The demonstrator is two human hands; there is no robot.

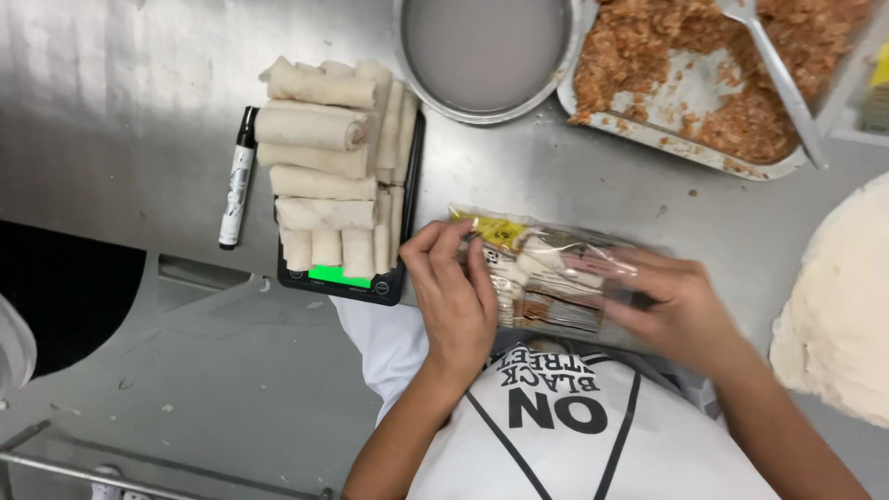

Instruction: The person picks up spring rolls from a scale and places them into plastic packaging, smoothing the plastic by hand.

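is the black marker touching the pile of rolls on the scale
Apart. The head view shows a strip of bare steel table between the black marker and the pile of rolls stacked on the scale.

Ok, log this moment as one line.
left hand: on clear bag | right hand: inside bag | rolls: stacked on scale | marker: beside scale
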